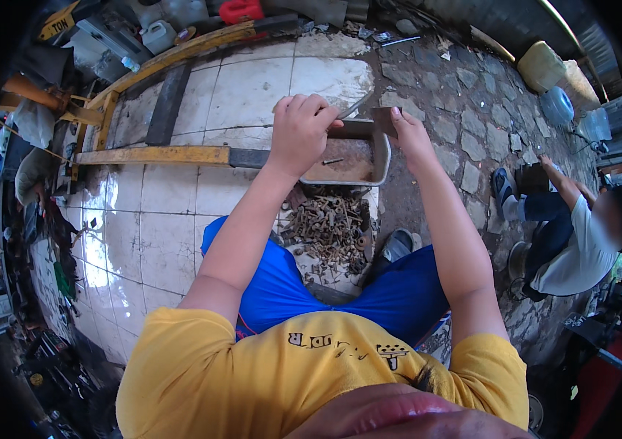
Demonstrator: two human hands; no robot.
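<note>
My left hand [300, 132] is closed above the left side of a rectangular metal tray [379, 173]; what its fingers hold is mostly hidden, and a curved grey strip [355, 104] shows just beyond them. My right hand [408, 137] grips a dark flat piece [385, 121] at the tray's upper right corner, thumb on top. The tray has a rusty bottom with a small bolt [333, 162] lying in it. Below the tray, a heap of bolts, nuts and small metal parts [329, 227] lies on tiles between my legs.
A yellow-and-black steel frame [150, 156] lies across the tiles at left, near cluttered tools and jugs [156, 36]. At right, a person in a white shirt [574, 256] sits on the stone paving [464, 124], below some plastic containers [556, 104].
</note>
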